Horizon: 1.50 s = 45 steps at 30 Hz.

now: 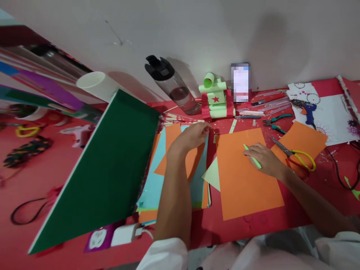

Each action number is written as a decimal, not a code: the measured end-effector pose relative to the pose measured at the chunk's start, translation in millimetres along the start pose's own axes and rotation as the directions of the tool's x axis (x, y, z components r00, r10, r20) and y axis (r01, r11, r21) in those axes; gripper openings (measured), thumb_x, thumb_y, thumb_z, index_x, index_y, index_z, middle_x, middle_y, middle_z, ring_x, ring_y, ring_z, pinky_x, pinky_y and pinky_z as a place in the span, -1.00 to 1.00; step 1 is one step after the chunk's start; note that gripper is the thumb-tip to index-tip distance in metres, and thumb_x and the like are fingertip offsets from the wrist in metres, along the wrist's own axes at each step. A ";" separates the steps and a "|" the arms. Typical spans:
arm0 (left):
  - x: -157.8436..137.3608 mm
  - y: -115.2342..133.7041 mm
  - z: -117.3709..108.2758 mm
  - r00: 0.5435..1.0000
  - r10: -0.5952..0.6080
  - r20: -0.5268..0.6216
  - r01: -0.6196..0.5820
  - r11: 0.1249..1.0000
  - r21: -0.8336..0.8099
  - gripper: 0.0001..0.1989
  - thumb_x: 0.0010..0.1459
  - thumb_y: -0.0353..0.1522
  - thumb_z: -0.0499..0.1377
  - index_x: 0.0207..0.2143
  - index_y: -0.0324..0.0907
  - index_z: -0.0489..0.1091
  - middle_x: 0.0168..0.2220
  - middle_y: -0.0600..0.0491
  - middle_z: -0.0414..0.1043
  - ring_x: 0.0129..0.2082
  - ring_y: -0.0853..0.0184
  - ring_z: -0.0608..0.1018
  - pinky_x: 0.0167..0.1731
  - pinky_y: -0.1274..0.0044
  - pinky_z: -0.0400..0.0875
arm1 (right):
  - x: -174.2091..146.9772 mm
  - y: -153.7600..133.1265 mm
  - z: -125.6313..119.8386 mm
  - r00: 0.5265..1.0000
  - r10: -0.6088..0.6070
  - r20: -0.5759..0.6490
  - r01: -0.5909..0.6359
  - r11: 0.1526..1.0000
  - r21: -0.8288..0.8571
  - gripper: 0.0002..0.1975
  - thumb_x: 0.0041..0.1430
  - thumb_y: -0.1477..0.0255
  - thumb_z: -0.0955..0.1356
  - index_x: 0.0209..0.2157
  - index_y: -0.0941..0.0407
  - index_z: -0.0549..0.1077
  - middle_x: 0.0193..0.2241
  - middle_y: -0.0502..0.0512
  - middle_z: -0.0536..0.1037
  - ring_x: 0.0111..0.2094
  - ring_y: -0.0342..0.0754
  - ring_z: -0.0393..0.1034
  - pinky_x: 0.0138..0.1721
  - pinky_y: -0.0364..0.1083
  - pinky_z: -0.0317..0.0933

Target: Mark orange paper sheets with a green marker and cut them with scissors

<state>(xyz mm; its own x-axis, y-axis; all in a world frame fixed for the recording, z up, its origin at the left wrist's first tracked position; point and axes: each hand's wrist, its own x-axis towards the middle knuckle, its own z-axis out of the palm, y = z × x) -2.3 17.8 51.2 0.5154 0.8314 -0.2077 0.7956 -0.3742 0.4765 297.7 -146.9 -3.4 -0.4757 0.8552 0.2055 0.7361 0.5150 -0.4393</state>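
Observation:
A light green pen lies slanted in my right hand, with the fingers closed round it. That hand rests on a large orange sheet of paper on the red table. My left hand reaches over a stack of blue and orange papers. Its fingers are curled together near the far edge of the stack, and whatever they hold, if anything, is hidden. Beyond it lie several red-patterned paper straws. A pale green sheet sticks out from under the orange one.
Scissors lie on another orange piece at right, near pliers and a blue glue gun. A bottle, green paper rolls and a phone stand by the wall. A dark green board leans at left.

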 end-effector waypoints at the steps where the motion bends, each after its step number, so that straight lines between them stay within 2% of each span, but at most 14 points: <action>1: 0.3 -1.8 0.9 1.000 -0.012 0.018 0.012 1.000 0.009 -0.65 0.22 -0.41 0.08 0.02 -0.13 0.51 -0.11 -0.05 0.61 -0.16 0.17 0.61 -0.16 0.42 0.46 | -0.2 0.0 0.2 1.000 0.002 -0.004 -0.002 1.000 0.001 -0.69 0.44 0.57 0.26 0.06 0.07 0.54 -0.08 0.18 0.65 -0.01 0.13 0.44 0.01 0.08 0.35; 5: 4.9 -5.2 7.9 0.996 -0.017 0.089 0.014 0.999 0.041 -0.80 0.26 -0.30 0.16 -0.12 -0.10 0.52 -0.15 -0.03 0.60 -0.20 0.18 0.60 -0.26 0.43 0.41 | -1.0 -0.9 0.2 1.000 -0.012 -0.001 0.012 0.999 -0.031 -0.66 0.40 0.61 0.27 0.06 0.07 0.56 -0.07 0.20 0.65 -0.03 0.14 0.44 0.00 0.09 0.36; 10: 10.3 0.2 15.1 0.994 0.020 0.107 -0.021 1.000 0.012 -0.78 0.21 -0.25 0.24 -0.11 -0.10 0.47 -0.15 -0.02 0.57 -0.20 0.19 0.60 -0.27 0.44 0.41 | -1.0 -3.1 -1.4 0.999 -0.019 0.027 0.020 0.997 -0.069 -0.63 0.35 0.63 0.29 0.05 0.08 0.58 -0.11 0.23 0.65 -0.05 0.16 0.42 -0.04 0.08 0.35; 13: 11.1 9.4 17.8 0.991 -0.020 0.132 0.017 1.000 0.026 -0.82 0.22 -0.24 0.25 -0.17 -0.10 0.42 -0.19 -0.01 0.57 -0.23 0.19 0.59 -0.33 0.43 0.36 | -0.7 -3.8 -1.7 0.999 -0.026 0.031 0.029 0.996 -0.079 -0.65 0.36 0.62 0.29 0.06 0.07 0.57 -0.12 0.22 0.64 -0.06 0.15 0.41 -0.04 0.07 0.34; 17: 9.5 21.3 19.3 0.988 -0.068 0.138 0.050 0.990 0.130 -0.85 0.27 -0.24 0.25 -0.24 -0.11 0.39 -0.13 -0.05 0.57 -0.20 0.14 0.59 -0.35 0.41 0.30 | -1.0 -4.3 -0.4 0.999 -0.024 0.025 0.027 0.995 -0.099 -0.67 0.39 0.60 0.29 0.06 0.08 0.57 -0.11 0.22 0.64 -0.05 0.15 0.40 -0.03 0.07 0.34; 22: 7.5 27.3 19.2 0.987 -0.093 0.131 0.076 0.989 0.129 -0.81 0.29 -0.23 0.25 -0.14 -0.09 0.36 -0.05 -0.05 0.57 -0.11 0.12 0.60 -0.29 0.41 0.33 | -1.2 -5.0 0.3 1.000 -0.013 0.025 0.015 0.997 -0.081 -0.65 0.36 0.62 0.31 0.07 0.07 0.56 -0.12 0.21 0.64 -0.04 0.14 0.39 -0.05 0.06 0.34; 26: 8.1 25.8 21.2 0.981 -0.114 0.156 0.098 0.990 0.105 -0.81 0.28 -0.23 0.26 -0.15 -0.09 0.35 -0.09 -0.04 0.58 -0.14 0.12 0.61 -0.31 0.41 0.33 | -1.3 -5.5 -0.4 0.999 -0.017 0.028 0.019 0.996 -0.085 -0.65 0.35 0.62 0.32 0.07 0.06 0.56 -0.12 0.20 0.63 -0.04 0.14 0.39 -0.05 0.05 0.34; 31: 8.7 22.6 24.5 0.990 -0.059 0.126 0.039 0.987 0.156 -0.81 0.29 -0.21 0.24 -0.17 -0.09 0.34 -0.01 -0.07 0.54 -0.08 0.10 0.60 -0.26 0.39 0.35 | -2.2 -4.6 1.7 1.000 -0.006 0.027 0.008 0.997 -0.075 -0.65 0.34 0.61 0.33 0.07 0.05 0.56 -0.11 0.19 0.63 -0.04 0.14 0.39 -0.03 0.06 0.35; 33: 8.4 22.9 24.5 0.988 -0.059 0.142 0.035 0.986 0.165 -0.79 0.31 -0.19 0.23 -0.16 -0.09 0.33 -0.03 -0.07 0.55 -0.10 0.09 0.60 -0.28 0.39 0.33 | -2.2 -4.1 2.6 1.000 -0.005 0.019 0.006 0.997 -0.074 -0.65 0.34 0.62 0.33 0.07 0.05 0.56 -0.11 0.18 0.63 -0.05 0.14 0.39 -0.03 0.06 0.35; 38: 6.4 28.4 18.7 0.982 -0.065 0.180 0.036 0.987 0.158 -0.68 0.33 -0.20 0.20 0.07 -0.08 0.34 -0.01 -0.08 0.59 -0.10 0.07 0.61 -0.29 0.40 0.33 | -1.0 -4.1 1.2 1.000 -0.020 0.014 0.021 0.997 -0.078 -0.67 0.35 0.61 0.32 0.05 0.08 0.56 -0.11 0.19 0.63 -0.06 0.14 0.40 -0.04 0.06 0.36; 42: 3.9 30.2 10.5 0.984 -0.052 0.169 0.028 0.990 0.141 -0.73 0.35 -0.29 0.12 0.05 -0.05 0.47 -0.04 -0.06 0.63 -0.11 0.07 0.63 -0.29 0.41 0.35 | -0.3 -4.1 -0.3 1.000 -0.007 0.020 0.008 0.997 -0.079 -0.68 0.36 0.61 0.32 0.04 0.07 0.56 -0.11 0.19 0.64 -0.05 0.14 0.40 -0.05 0.05 0.36; 45: 2.3 24.4 6.5 0.986 -0.032 0.161 0.019 0.996 0.085 -0.67 0.33 -0.34 0.12 0.07 -0.02 0.54 -0.03 -0.03 0.65 -0.07 0.08 0.64 -0.23 0.41 0.40 | -0.5 -3.1 0.4 1.000 -0.002 0.019 0.003 0.997 -0.076 -0.67 0.36 0.61 0.31 0.04 0.08 0.56 -0.12 0.20 0.64 -0.06 0.13 0.41 -0.07 0.04 0.36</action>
<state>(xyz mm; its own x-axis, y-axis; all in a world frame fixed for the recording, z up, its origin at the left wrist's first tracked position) 20.4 7.9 56.7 0.5340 0.7662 -0.3574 0.8293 -0.3923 0.3980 295.5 -148.9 -2.5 -0.4863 0.8529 0.1899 0.7687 0.5209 -0.3712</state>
